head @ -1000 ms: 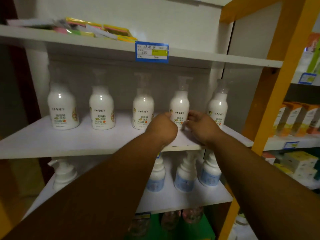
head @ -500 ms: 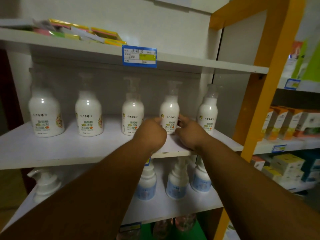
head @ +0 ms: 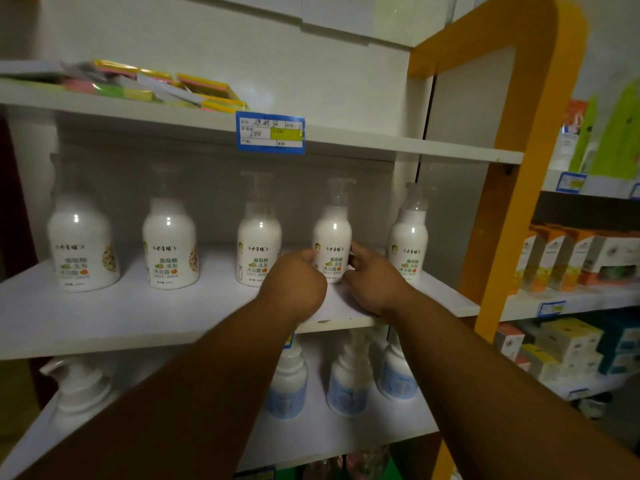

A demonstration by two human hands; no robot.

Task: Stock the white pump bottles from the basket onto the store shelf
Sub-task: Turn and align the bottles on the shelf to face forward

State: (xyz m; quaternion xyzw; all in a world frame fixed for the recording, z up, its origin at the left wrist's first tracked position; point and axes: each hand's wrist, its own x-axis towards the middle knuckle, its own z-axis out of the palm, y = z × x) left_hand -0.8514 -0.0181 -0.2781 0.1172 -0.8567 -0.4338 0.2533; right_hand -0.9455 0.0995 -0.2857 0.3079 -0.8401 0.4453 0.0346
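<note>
Head view: on the white middle shelf (head: 104, 317), a row of bottles (head: 169, 251) stands upright. The fourth from the left, a pump bottle (head: 333, 233), stands toward the far right of the shelf between both hands. The left hand (head: 294, 282) curls its fingers round the lower left side. The right hand (head: 375, 282) grips the lower right side, thumb on the label. A blue price tag (head: 270, 132) hangs on the board above.

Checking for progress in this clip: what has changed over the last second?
Nothing visibly moved apart from the camera. The left hand and right hand still hold the fourth bottle from the left on the shelf; the other bottles stand as before.
</note>
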